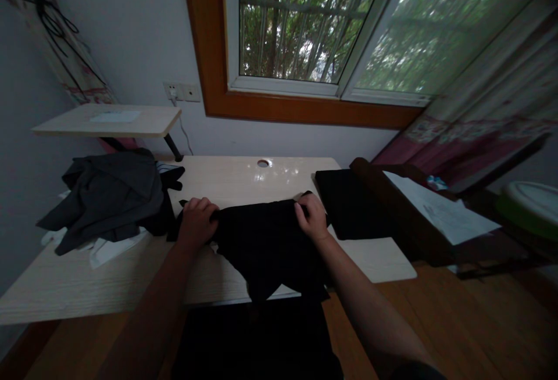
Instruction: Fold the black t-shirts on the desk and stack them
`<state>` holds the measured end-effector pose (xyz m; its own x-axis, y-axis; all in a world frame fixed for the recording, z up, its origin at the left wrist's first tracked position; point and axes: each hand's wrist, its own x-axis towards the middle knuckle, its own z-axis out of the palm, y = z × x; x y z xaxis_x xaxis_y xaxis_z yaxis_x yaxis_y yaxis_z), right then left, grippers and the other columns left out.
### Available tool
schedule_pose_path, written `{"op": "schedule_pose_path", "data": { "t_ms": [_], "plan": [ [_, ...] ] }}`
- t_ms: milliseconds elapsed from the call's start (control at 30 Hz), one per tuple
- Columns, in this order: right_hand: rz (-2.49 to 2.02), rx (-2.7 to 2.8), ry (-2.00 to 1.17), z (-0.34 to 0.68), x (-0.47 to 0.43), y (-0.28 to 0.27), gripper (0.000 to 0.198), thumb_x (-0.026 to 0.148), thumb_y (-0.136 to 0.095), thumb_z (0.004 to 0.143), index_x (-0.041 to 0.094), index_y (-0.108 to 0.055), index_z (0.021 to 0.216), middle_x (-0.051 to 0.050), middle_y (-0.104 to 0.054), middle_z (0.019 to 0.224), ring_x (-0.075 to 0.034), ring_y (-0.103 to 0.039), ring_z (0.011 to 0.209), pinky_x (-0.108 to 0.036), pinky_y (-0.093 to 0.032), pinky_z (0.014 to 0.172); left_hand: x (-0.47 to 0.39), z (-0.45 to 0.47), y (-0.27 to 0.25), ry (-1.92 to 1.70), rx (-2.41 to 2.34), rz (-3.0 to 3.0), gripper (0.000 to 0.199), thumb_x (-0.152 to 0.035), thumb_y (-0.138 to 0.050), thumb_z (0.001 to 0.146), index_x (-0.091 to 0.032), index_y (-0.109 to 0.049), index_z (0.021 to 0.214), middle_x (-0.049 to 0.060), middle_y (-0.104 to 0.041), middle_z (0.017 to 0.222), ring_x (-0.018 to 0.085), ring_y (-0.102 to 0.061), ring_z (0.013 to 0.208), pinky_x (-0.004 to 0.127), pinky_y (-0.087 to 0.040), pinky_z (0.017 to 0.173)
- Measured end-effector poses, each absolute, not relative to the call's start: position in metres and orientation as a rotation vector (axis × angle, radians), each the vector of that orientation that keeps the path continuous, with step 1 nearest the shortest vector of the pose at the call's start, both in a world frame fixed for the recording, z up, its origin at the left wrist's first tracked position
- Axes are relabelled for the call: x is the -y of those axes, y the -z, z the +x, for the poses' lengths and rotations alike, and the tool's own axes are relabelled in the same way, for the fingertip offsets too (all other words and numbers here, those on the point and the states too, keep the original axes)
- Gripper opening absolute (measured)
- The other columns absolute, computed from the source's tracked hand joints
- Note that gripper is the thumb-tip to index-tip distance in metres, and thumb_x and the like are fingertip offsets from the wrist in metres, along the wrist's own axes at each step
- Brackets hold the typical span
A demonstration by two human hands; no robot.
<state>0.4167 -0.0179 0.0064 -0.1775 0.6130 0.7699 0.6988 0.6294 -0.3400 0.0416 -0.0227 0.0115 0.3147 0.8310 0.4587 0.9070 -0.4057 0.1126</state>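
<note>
A black garment that looks like a pair of shorts (265, 240) lies spread over the front of the pale table. Its upper edge runs between my hands, and its lower end, with a notch in it, reaches the table's front edge. My left hand (198, 222) is closed on the left end of that upper edge, fingers curled over the cloth. At the right end, my right hand (313, 217) pinches the fabric between thumb and fingers. Folds near my left hand are too dark to make out.
To the left, a heap of dark grey clothes (115, 188) lies on the table (218, 176), below a small raised shelf (108, 119). A flat black folded cloth (349, 203) sits on the right. Beyond it, paper (440, 208) rests on a brown surface. A window (314, 25) faces me.
</note>
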Motion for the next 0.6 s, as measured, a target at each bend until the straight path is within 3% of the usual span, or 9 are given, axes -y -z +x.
{"op": "schedule_pose_path", "data": {
  "t_ms": [67,167,333,433,600],
  "plan": [
    [-1.023,1.918,0.104,0.418,0.020,-0.006,0.020,0.022,-0.053,0.096,0.023,-0.054,0.076,-0.003,-0.055,0.073,-0.020,-0.053,0.071,-0.035,-0.045,0.070,0.025,0.042,-0.015,0.753,1.494,-2.507,0.013,-0.017,-0.062,0.077,-0.022,-0.068,0.088,0.008,-0.063,0.092,0.029,-0.054,0.096,0.045,-0.044,0.088],
    [-1.051,1.951,0.117,0.421,0.021,-0.004,0.036,0.022,-0.050,0.098,0.023,-0.047,0.062,0.000,-0.047,0.061,-0.016,-0.046,0.059,-0.031,-0.038,0.060,0.028,0.044,-0.015,0.818,1.382,-2.658,0.009,-0.022,-0.057,0.086,-0.021,-0.066,0.087,0.007,-0.064,0.093,0.024,-0.057,0.092,0.040,-0.047,0.088],
    [-1.185,2.015,0.067,0.420,0.019,-0.002,0.044,0.030,-0.048,0.101,0.023,-0.046,0.057,0.001,-0.047,0.057,-0.013,-0.048,0.055,-0.029,-0.036,0.057,0.028,0.044,-0.008,0.715,1.544,-2.679,0.036,-0.036,-0.042,0.102,-0.021,-0.064,0.077,0.004,-0.066,0.086,0.017,-0.062,0.079,0.032,-0.047,0.073],
    [-1.263,2.019,0.005,0.418,0.017,-0.004,0.037,0.034,-0.048,0.102,0.023,-0.056,0.067,-0.002,-0.058,0.069,-0.016,-0.058,0.067,-0.028,-0.043,0.064,0.026,0.045,-0.004,0.678,1.656,-2.624,0.037,-0.043,-0.043,0.102,-0.021,-0.065,0.081,0.003,-0.068,0.091,0.016,-0.064,0.077,0.030,-0.045,0.068],
    [-1.374,2.026,-0.063,0.421,0.017,-0.003,0.021,0.037,-0.051,0.100,0.025,-0.068,0.095,-0.006,-0.069,0.096,-0.021,-0.065,0.089,-0.031,-0.050,0.078,0.025,0.047,-0.002,0.677,1.709,-2.700,0.030,-0.052,-0.056,0.095,-0.027,-0.067,0.108,0.001,-0.069,0.111,0.019,-0.067,0.093,0.031,-0.049,0.076]
  ]
}}
